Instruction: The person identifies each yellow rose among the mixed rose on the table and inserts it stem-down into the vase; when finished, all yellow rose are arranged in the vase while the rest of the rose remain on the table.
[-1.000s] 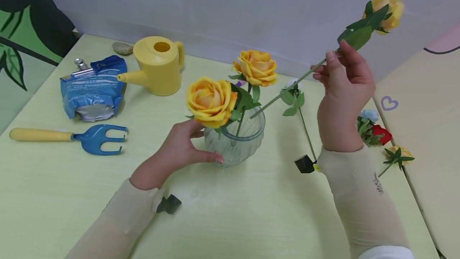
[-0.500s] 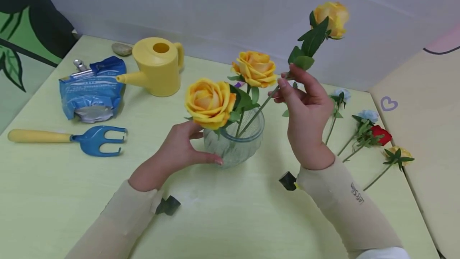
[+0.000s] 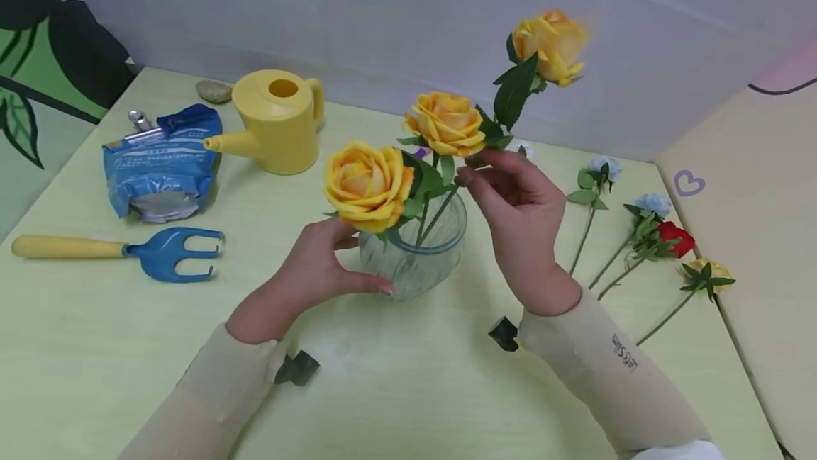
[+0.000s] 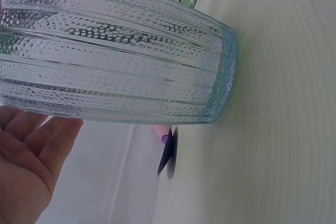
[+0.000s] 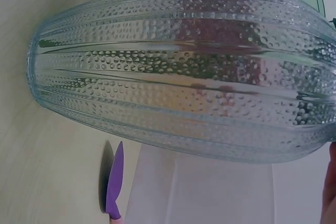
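Left hand [image 3: 319, 272] is wrapped around the near-left side of the glass vase [image 3: 413, 247], thumb along the front of it and fingers curling round the far side, so it's gripping the vase as it sits on the pale green table [image 3: 408, 389]. Right hand [image 3: 520, 212] is up just to the right of the vase rim, fingertips pinched on the stem of a yellow rose [image 3: 550, 45]. That rose's bloom sits high above and to the right of the vase, leaning a bit, and its stem runs down at a slant into the vase mouth. The two hands are apart, one on each side of the vase.

Two more yellow roses are already standing in the vase: a big one [image 3: 367, 185] leaning out over the front-left rim, right above the left hand, and another [image 3: 445, 122] rising behind it at the back.

Up close in the wrist views the vase is clear ribbed glass with little dimples all over [image 4: 115, 56], and you can see the left palm [image 4: 26, 166] right against it. In the right wrist view there's a small purple thing [image 5: 114, 184] lying on the table just beside the vase, can't tell what it is.

Left of the vase: a blue hand rake with a yellow handle [image 3: 121, 251], a blue bag [image 3: 159, 162], and behind-left a yellow watering can [image 3: 274, 122]. Right of the vase, a few small loose flowers [image 3: 645, 233] lie on the table.
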### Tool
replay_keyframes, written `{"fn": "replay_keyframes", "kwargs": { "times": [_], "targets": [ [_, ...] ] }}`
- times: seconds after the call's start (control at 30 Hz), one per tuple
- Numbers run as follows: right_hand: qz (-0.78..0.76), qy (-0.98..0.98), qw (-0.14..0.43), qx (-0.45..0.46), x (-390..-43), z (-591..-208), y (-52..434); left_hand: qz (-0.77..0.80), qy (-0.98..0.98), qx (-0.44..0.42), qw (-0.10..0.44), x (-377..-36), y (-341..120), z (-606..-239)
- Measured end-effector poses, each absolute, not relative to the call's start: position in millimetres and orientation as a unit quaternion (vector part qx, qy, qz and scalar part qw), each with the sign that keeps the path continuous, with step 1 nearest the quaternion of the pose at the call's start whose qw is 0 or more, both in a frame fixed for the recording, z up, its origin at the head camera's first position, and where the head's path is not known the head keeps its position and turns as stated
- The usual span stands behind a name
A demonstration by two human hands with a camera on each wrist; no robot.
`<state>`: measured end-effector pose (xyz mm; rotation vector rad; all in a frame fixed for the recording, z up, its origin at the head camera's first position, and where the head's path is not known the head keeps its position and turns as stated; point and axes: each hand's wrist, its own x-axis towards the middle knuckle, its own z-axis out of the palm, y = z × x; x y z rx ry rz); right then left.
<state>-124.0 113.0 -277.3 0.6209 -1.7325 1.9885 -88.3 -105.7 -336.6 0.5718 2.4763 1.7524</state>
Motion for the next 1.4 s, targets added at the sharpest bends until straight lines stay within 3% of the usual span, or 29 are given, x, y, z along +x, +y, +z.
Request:
{"fn": "replay_keyframes", "kwargs": {
  "times": [0.3,0.63,0.83,1.1,1.4],
  "targets": [
    [0.739,-0.619,0.123,0.236,-121,-280,122,0.561,0.808,0.179,0.036,-88,-106,-336],
    [0.811,-0.536,0.086,0.217,-127,-264,115,0.557,0.811,0.180,0.018,-89,-107,-337],
    [0.803,-0.555,0.100,0.191,-131,-264,107,0.553,0.813,0.183,0.014,-88,-106,-339],
    [0.770,-0.612,0.066,0.171,-124,-275,111,0.564,0.804,0.188,0.017,-89,-106,-338],
    [0.782,-0.594,0.067,0.177,-119,-287,117,0.566,0.805,0.178,0.026,-88,-106,-338]
  ]
}}
